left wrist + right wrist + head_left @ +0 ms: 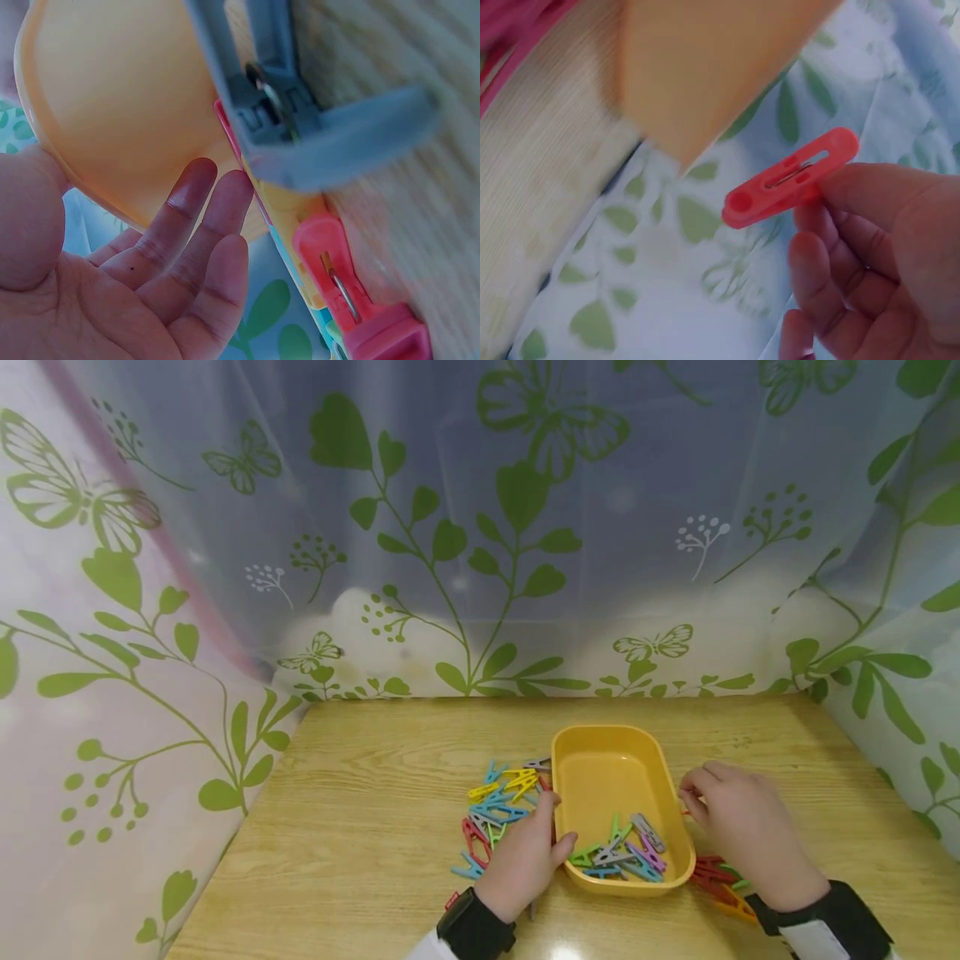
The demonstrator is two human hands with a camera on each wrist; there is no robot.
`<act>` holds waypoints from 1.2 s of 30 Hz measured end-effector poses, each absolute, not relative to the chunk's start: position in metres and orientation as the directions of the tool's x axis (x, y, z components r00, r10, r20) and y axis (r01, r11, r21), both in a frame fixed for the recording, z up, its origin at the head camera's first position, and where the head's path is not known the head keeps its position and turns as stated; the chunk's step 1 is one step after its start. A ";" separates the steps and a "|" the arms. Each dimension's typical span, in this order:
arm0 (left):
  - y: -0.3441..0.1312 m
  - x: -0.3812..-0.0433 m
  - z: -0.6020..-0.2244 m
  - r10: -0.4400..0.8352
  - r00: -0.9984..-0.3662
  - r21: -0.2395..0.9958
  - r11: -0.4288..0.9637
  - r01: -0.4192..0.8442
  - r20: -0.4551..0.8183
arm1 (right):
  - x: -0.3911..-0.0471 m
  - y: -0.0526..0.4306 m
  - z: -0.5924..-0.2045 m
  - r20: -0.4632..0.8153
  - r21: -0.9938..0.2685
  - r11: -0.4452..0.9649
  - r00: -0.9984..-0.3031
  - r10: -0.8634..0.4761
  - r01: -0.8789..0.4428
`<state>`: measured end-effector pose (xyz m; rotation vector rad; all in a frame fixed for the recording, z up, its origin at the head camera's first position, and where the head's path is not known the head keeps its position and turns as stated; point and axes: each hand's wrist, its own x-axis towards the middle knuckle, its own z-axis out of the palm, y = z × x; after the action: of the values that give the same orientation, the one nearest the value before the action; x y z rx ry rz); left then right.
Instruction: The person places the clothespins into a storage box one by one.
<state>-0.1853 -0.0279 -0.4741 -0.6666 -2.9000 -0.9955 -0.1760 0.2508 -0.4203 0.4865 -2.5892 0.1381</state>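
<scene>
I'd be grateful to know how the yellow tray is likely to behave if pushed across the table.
The yellow tray should probably slide rather than tip, since it sits low and flat on the table. It is likely light for its size, since it looks plastic. The clothespins inside lie loose, so they may shift.

Yellow tray (606, 789): rounded rectangle, upright, right of centre in the head view's lower half, with mixed clothespins (647, 833) loose in its lower end. Multicoloured clothespins (504, 812) lie to its left, red and orange clothespins (714, 871) at its lower right. Red clothespin (786, 182): wire spring, raised, tilted, centre-right of the right wrist view
</scene>
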 end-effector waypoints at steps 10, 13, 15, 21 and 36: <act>-0.027 -0.184 -0.473 0.386 -0.913 0.595 0.706 0.384 0.131 | -0.167 0.204 -0.436 0.465 0.012 0.870 -0.768 -0.441 -0.492; -0.028 -0.184 -0.472 0.384 -0.913 0.593 0.707 0.385 0.135 | -0.166 0.201 -0.441 0.438 0.018 0.861 -0.770 -0.464 -0.509; -0.028 -0.184 -0.473 0.386 -0.912 0.593 0.705 0.389 0.139 | -0.166 0.200 -0.443 0.419 0.019 0.857 -0.774 -0.474 -0.515; -0.028 -0.185 -0.474 0.388 -0.912 0.598 0.703 0.384 0.129 | -0.167 0.199 -0.447 0.339 0.011 0.843 -0.792 -0.509 -0.537; -0.028 -0.185 -0.474 0.391 -0.909 0.584 0.709 0.396 0.143 | -0.167 0.198 -0.452 0.275 -0.038 0.830 -0.804 -0.527 -0.557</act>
<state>-0.1851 -0.0277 -0.4743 -0.6666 -2.8956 -0.9924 -0.1668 0.1981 -0.4524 0.8320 -2.7581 0.1701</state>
